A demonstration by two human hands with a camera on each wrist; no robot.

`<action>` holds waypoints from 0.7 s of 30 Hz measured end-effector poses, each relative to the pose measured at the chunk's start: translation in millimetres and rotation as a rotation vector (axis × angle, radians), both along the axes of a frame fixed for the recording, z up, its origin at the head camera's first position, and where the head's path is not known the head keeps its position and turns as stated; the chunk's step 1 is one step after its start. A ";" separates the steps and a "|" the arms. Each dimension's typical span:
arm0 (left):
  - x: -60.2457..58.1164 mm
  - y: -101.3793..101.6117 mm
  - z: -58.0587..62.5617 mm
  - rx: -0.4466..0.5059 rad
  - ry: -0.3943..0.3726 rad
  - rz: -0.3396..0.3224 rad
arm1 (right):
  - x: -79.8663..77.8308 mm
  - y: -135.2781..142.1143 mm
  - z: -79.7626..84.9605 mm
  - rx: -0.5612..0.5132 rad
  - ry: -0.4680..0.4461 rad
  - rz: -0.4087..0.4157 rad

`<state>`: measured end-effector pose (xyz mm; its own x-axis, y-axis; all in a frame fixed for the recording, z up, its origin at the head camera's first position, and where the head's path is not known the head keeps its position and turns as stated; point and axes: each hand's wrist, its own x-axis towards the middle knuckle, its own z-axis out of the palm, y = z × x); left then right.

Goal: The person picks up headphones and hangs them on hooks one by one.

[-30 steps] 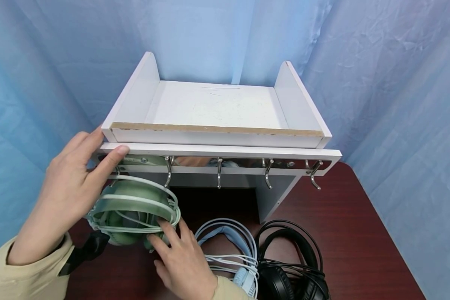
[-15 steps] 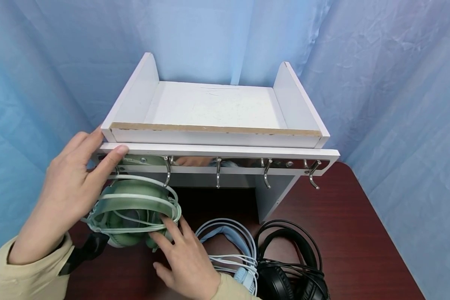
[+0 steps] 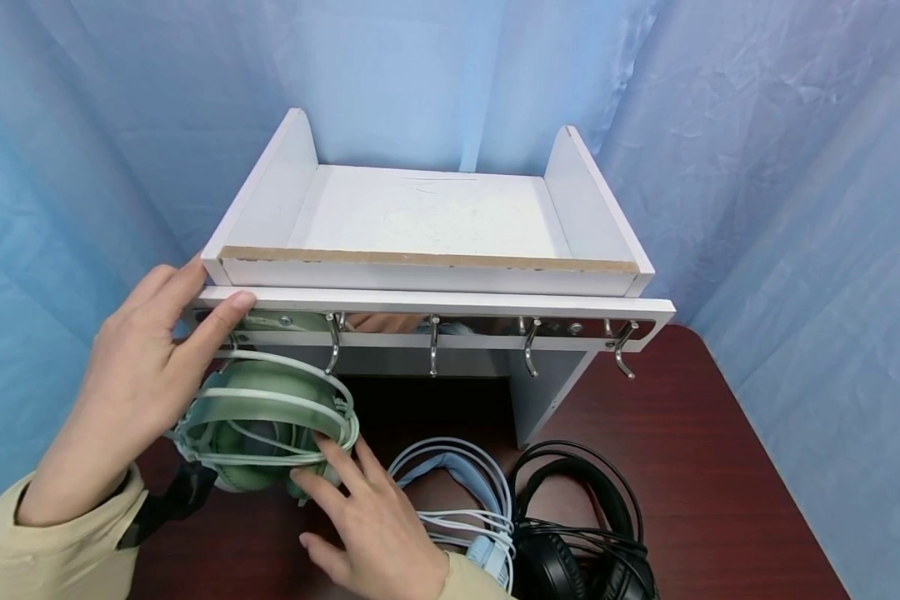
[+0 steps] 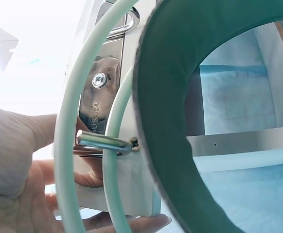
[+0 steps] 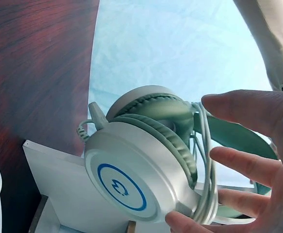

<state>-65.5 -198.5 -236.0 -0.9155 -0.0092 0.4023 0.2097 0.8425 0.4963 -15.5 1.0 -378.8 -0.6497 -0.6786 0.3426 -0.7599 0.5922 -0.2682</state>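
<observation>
Pale green headphones (image 3: 270,404) hang at the leftmost hook (image 4: 102,141) of a white shelf rack (image 3: 435,279), their thin headband arches crossing that hook in the left wrist view. My left hand (image 3: 138,358) holds the rack's left end, thumb over the front board and fingers round the side. Against the cable bundle (image 5: 207,170) and near ear cup, my right hand (image 3: 378,512) rests its spread fingertips, the thumb standing apart in the head view. The right wrist view shows the white ear cup (image 5: 136,172) with a blue ring logo.
Light blue headphones (image 3: 465,467) and black headphones (image 3: 581,517) lie side by side on the dark red table (image 3: 720,467), right of my right hand. Several more metal hooks (image 3: 531,346) line the rack's front board. Blue curtains (image 3: 435,75) stand behind.
The green headphones shift slightly right, then back left, with the right fingertips on them. My left hand stays at the rack's end.
</observation>
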 end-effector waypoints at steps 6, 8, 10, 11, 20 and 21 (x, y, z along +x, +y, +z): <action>-0.2 0.1 0.3 -0.008 -0.003 0.003 | 4.3 6.4 5.9 0.014 -0.087 0.042; -0.2 0.4 0.5 -0.011 -0.009 0.005 | 5.8 8.7 7.6 0.024 -0.091 0.055; -0.4 0.8 0.6 -0.014 -0.012 0.006 | 7.1 10.6 8.7 0.029 -0.090 0.067; -0.6 1.0 0.5 -0.014 -0.013 0.006 | 7.6 11.3 9.1 0.033 -0.095 0.071; -0.8 -0.3 -0.6 -0.004 -0.002 -0.002 | 9.9 15.9 8.8 0.084 -0.121 0.103; -0.7 -0.3 -0.7 -0.004 -0.001 -0.002 | 10.1 16.6 8.7 0.093 -0.127 0.106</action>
<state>-66.2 -198.8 -236.7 -0.9160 -0.0054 0.4011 0.2109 0.8439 0.4932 -5.4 17.6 -370.1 -0.6069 -0.7705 0.1951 -0.7830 0.5373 -0.3134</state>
